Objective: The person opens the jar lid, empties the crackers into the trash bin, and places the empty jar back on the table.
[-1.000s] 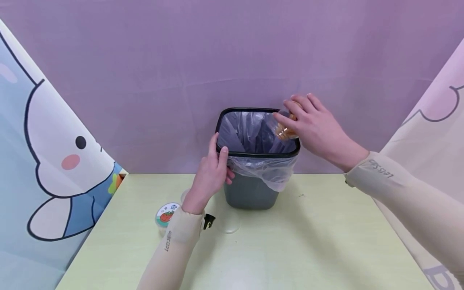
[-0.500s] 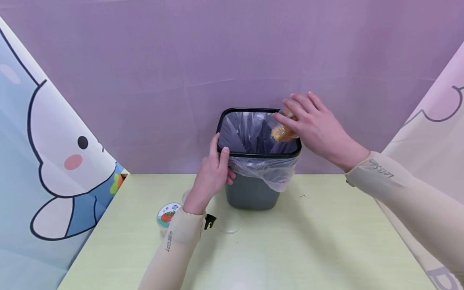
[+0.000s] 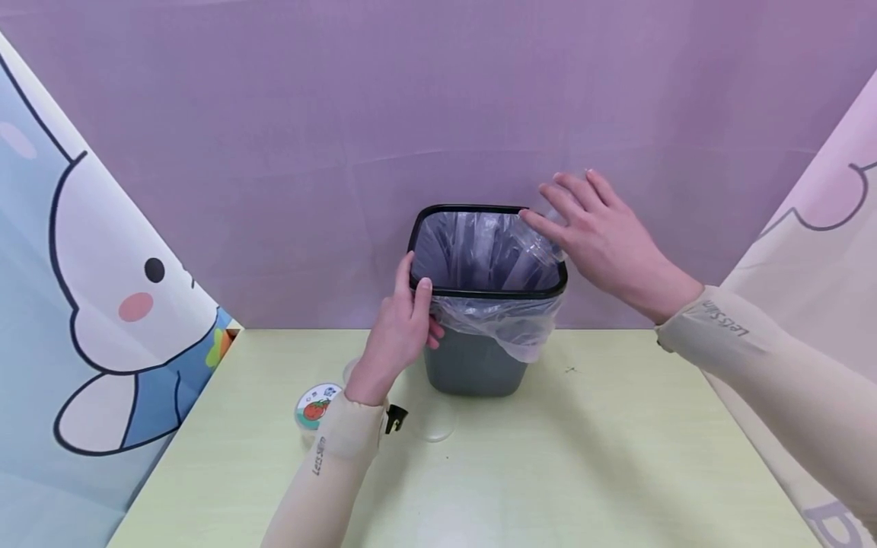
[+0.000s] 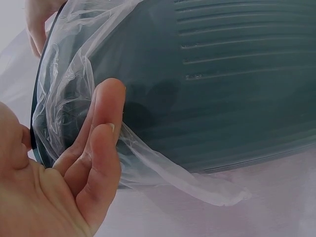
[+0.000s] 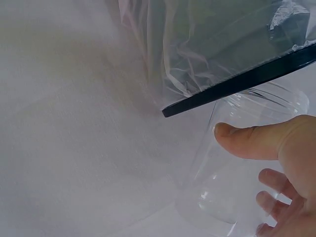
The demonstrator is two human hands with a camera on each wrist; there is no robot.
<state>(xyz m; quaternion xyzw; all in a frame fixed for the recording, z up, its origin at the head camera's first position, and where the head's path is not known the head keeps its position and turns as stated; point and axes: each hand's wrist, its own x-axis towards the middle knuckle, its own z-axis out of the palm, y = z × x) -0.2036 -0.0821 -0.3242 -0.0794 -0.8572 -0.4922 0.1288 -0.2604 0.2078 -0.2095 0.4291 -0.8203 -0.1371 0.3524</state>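
A dark grey trash bin (image 3: 476,369) with a black rim stands on the table, lined with a clear plastic bag (image 3: 507,323) that folds out over the rim. My left hand (image 3: 403,323) grips the bin's rim at its near left corner; in the left wrist view, fingers (image 4: 106,106) lie against the bag and outer wall. Over the bin's right side, my right hand (image 3: 606,240) holds a clear plastic jar (image 5: 217,182), tipped with its mouth toward the bin. The jar looks empty, and its mouth overlaps the rim in the right wrist view.
Left of my left forearm stands a round tub (image 3: 314,407) with a tomato picture on its lid, partly hidden by the sleeve. A clear round lid (image 3: 437,428) lies in front of the bin. A purple cloth backdrop (image 3: 308,190) rises close behind the bin.
The orange-yellow contents seen in the jar earlier have left it, and the jar is now see-through. My right hand has shifted only slightly; the left hand stays on the rim.
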